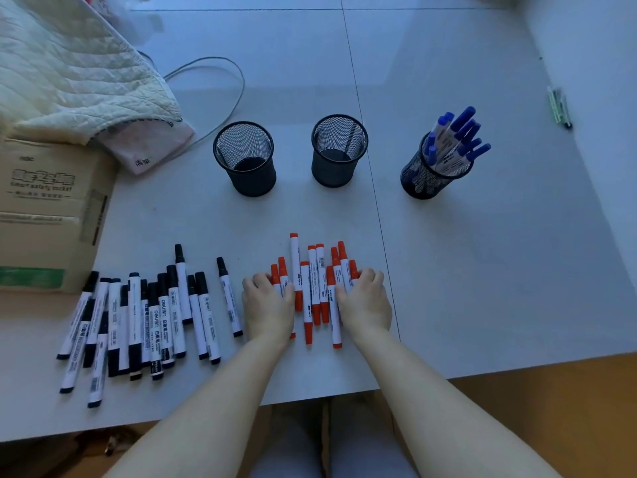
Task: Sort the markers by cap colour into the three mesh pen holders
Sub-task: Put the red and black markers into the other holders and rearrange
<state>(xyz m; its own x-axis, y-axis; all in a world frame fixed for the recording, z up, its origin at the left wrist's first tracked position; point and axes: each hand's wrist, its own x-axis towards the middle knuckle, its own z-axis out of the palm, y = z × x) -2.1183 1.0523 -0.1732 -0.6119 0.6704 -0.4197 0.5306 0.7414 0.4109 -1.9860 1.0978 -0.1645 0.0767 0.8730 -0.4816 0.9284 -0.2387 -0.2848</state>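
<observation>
Left hand (267,307) and right hand (365,301) curl around the red-capped white markers (315,288), squeezing them together; uneven ends could slip, rolling toward the middle black mesh holder (339,151).

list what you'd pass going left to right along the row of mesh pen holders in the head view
empty black mesh pen holder on the left → empty black mesh pen holder in the middle → black mesh pen holder filled with blue-capped markers

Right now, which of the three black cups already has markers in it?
The right-hand mesh holder: it is full of blue-capped markers. The left holder and the middle holder look empty.
</observation>
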